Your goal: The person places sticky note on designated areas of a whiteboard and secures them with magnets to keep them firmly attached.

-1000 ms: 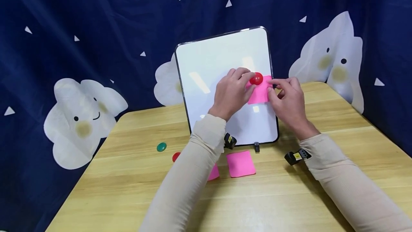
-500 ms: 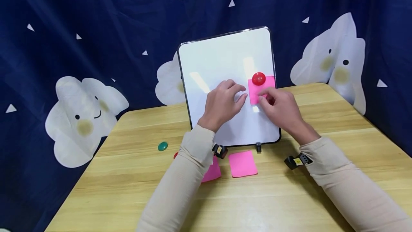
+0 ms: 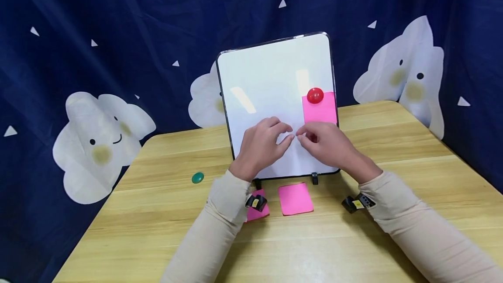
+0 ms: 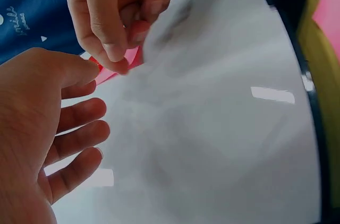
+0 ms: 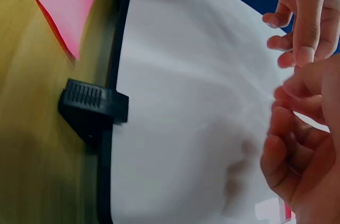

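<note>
- A pink paper [image 3: 325, 112] is on the white board [image 3: 267, 77], near its right edge. A red button [image 3: 315, 95], maybe a magnet, sits up top, I think so the paper won't fall.
- The left hand [image 3: 262, 143] has its grip apart, with nothing in it.
- The right hand [image 3: 330, 143] is loosely bent, finger and thumb close; I see nothing in that grip.
- Black feet [image 3: 315, 179] seem to prop the board on the desk [image 3: 137, 222].
- Two more pink papers [image 3: 295, 199] lie in front, easy to reach. A green button [image 3: 198, 177] sits to their left.
</note>
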Tool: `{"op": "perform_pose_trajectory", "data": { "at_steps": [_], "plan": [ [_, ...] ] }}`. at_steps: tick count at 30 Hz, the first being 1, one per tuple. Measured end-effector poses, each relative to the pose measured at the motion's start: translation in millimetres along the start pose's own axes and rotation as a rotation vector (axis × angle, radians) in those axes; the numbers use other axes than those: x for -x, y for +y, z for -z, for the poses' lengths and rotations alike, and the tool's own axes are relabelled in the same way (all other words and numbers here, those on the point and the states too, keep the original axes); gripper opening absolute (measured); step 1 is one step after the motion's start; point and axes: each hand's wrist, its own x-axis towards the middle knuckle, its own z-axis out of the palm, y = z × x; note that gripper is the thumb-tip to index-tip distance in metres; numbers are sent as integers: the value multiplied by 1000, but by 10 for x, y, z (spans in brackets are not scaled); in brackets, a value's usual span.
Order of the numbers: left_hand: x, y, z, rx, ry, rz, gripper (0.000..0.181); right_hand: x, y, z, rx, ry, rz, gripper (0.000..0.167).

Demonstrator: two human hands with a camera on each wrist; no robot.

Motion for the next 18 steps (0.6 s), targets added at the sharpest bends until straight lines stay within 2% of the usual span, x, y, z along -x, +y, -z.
{"op": "perform_pose_trajectory", "data": {
  "at_steps": [10,18],
  "plan": [
    [359,-93,-11,43,-56,25,17,43,-49,-161,7,-211,-65,15],
    [610,-199,15,89,-93,90,17,115,-111,-221,17,-301,-74,14]
  ]
}}
